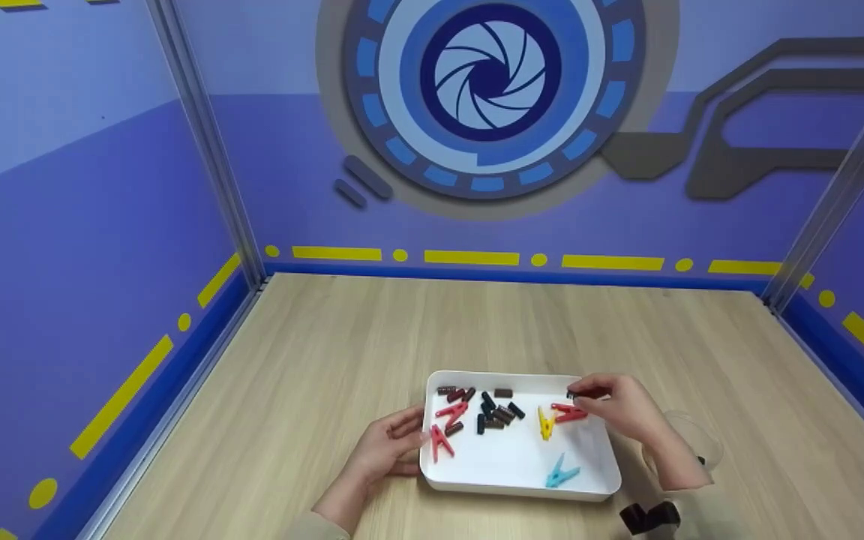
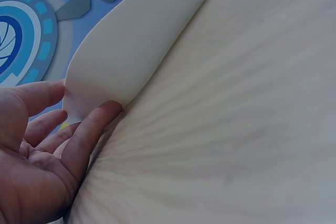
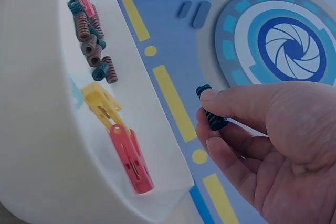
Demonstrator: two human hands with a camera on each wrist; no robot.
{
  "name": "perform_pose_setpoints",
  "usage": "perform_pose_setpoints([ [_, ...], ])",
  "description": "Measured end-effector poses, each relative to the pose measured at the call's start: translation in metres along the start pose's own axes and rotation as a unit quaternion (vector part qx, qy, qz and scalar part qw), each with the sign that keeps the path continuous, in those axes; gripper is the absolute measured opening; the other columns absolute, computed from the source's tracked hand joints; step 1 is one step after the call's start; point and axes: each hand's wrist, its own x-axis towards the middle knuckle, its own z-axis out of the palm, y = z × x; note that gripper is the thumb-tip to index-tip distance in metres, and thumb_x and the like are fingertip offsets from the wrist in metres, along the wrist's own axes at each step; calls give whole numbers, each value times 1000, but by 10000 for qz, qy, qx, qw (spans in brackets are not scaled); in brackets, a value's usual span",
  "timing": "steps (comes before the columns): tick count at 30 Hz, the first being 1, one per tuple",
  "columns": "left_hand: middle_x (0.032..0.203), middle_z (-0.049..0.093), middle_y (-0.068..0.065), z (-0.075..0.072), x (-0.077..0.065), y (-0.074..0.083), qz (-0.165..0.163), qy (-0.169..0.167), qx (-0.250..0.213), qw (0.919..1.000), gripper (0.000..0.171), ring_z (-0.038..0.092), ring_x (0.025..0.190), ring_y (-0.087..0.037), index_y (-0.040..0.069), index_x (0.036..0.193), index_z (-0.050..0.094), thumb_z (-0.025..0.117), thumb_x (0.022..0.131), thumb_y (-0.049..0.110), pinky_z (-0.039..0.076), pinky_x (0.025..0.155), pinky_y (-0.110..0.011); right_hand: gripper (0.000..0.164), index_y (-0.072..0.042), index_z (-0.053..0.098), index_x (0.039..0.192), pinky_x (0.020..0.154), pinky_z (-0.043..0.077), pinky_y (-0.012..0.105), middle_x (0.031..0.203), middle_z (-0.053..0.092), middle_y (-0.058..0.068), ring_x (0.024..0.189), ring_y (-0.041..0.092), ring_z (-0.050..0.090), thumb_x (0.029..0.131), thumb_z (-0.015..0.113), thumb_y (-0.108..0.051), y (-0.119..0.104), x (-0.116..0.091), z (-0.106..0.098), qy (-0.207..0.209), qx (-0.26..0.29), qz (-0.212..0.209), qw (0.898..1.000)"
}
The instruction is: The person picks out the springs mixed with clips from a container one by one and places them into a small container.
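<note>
My right hand [image 1: 619, 405] is above the tray's right back corner, pinching a dark coil spring [image 3: 211, 107] between thumb and fingers. Loosely bent, the fingers of my left hand [image 1: 385, 450] rest against the left wall of a white tray [image 1: 507, 480], its thumb at the rim. Several brown and black springs [image 1: 503, 412] lie in the tray's back left and middle. Red clothespins [image 1: 441, 441] are among them on the left. Below my right hand, a red clothespin [image 3: 131, 161] touches a yellow one [image 1: 547, 424]. A light blue clothespin [image 1: 562, 472] lies near the front.
Partly behind my right forearm stands a clear round container [image 1: 706, 435] with something dark inside. The tray sits on a wooden tabletop [image 1: 327, 337], with blue printed panels [image 1: 289, 165] at the back and sides.
</note>
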Motion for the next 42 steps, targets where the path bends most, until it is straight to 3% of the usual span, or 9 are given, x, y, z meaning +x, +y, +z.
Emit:
perform_pose_setpoints([
  [8, 156, 48, -23, -1, 1, 0, 35, -31, 111, 9999, 63, 72, 110, -24, 5, 154, 45, 70, 98, 15, 65, 69, -43, 17, -9, 78, 109, 74, 53, 19, 106, 77, 7, 93, 19, 63, 93, 73, -7, 7, -4, -14, 60, -88, -20, 9999],
  [21, 156, 49, -23, -1, 0, 0, 79, -74, 54, 9999, 62, 73, 108, -24, 5, 154, 46, 70, 98, 14, 65, 67, -40, 24, -9, 76, 118, 78, 54, 21, 114, 75, 11, 97, 20, 63, 96, 72, -16, 18, -13, -48, -79, -150, 341, 9993],
  [30, 156, 48, -23, -1, 1, 0, -28, -27, 44, 10000, 61, 74, 107, -24, 6, 154, 46, 68, 98, 13, 65, 72, -44, 29, -1, 73, 121, 73, 55, 19, 116, 75, 16, 92, 12, 65, 96, 72, -16, 34, -20, -75, -178, -66, 234, 9995],
  [42, 156, 48, -22, 0, 1, 1, -86, 50, 91, 9999, 62, 74, 109, -25, 7, 155, 46, 69, 98, 14, 66, 72, -44, 35, 2, 71, 122, 76, 56, 18, 114, 76, 13, 92, 11, 66, 95, 74, -19, 56, -35, -110, -810, -230, 699, 9940],
])
